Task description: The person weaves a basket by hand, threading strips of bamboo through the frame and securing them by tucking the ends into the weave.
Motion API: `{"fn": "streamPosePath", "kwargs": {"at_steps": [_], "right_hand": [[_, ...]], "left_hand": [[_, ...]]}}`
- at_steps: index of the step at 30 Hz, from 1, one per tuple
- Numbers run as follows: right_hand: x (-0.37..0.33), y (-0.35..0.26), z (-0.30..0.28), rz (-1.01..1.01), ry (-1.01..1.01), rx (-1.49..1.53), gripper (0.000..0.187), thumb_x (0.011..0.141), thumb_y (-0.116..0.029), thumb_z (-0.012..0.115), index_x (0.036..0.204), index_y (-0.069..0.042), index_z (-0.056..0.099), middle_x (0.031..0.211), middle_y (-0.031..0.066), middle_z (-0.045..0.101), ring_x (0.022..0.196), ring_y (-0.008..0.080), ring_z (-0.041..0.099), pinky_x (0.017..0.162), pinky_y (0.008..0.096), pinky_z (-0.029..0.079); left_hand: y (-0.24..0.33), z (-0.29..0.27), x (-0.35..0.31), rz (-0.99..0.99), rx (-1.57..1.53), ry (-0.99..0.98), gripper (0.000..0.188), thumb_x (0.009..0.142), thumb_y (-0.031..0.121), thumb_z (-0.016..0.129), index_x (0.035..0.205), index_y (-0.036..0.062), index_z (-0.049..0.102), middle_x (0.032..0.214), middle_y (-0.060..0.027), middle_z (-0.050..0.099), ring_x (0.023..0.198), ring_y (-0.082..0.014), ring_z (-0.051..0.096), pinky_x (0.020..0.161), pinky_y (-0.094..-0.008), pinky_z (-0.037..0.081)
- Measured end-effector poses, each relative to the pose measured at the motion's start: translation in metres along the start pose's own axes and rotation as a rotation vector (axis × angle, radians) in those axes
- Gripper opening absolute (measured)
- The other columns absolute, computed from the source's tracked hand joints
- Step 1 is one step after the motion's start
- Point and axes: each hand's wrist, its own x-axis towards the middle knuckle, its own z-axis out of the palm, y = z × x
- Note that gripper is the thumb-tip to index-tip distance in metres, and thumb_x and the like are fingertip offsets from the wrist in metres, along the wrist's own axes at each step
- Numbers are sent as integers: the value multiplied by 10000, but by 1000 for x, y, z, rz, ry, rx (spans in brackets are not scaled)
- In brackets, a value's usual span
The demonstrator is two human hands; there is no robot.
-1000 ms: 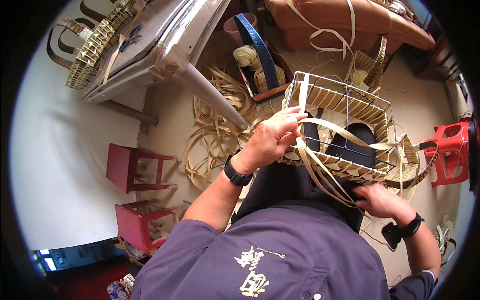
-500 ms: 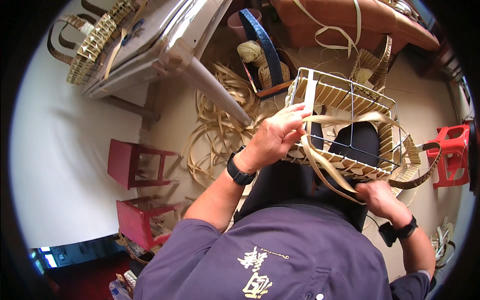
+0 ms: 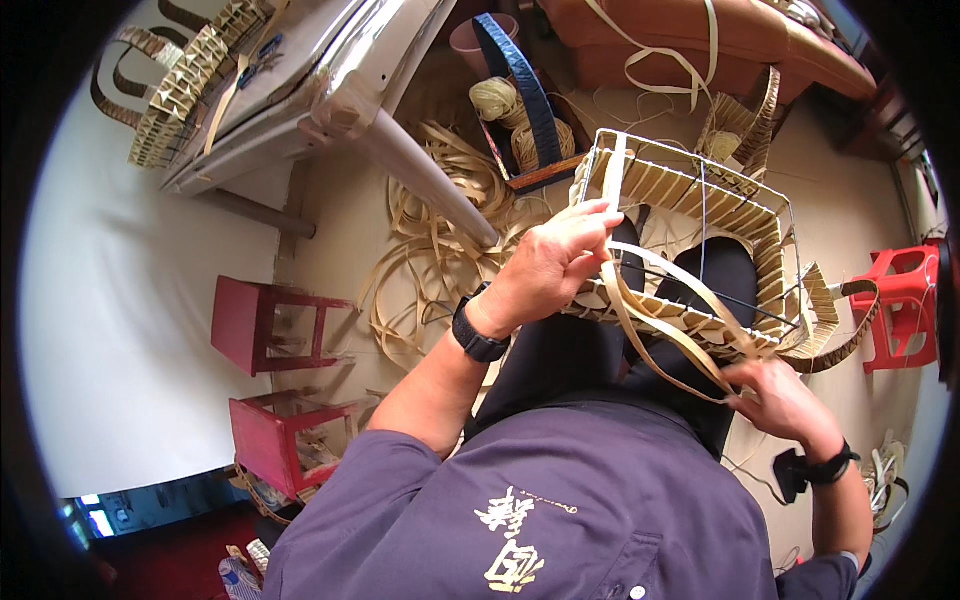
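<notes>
A wire-framed basket (image 3: 690,190), its sides woven with pale flat strips, rests across my lap. At its left end my left hand (image 3: 562,255) pinches a strip against the frame, just below an upright pale strip (image 3: 614,168). From those fingers a loose tan strip (image 3: 625,305) loops over the near side of the basket. My right hand (image 3: 785,402) is closed around the other end of this strip, near the basket's near right corner. Its fingertips are slightly blurred. A dark wrapped handle (image 3: 850,350) sticks out beyond the basket's right end.
Tangled strips (image 3: 440,200) cover the floor on the left, below a grey table (image 3: 390,150). A blue-handled box (image 3: 545,175) holds balls of cord. Red stools (image 3: 290,430) stand left, and a red plastic stool (image 3: 895,310) right. Another basket (image 3: 165,125) lies upper left.
My right hand has moved slightly right and down, drawing the strip along. The loop that stretched across the basket is now shorter and closer to the near side. My left hand stays at the frame.
</notes>
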Motion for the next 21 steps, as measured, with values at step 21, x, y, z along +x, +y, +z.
{"fn": "streamPosePath", "kwargs": {"at_steps": [21], "right_hand": [[-31,76,67,97,231,-347,113,936,-79,583,824,-73,581,708,198,641,689,447,654,638,555,498]], "left_hand": [[2,5,-3,14,-41,1,70,956,-51,702,1007,-3,697,1390,-193,742,1456,-425,598,1157,-463,508]]}}
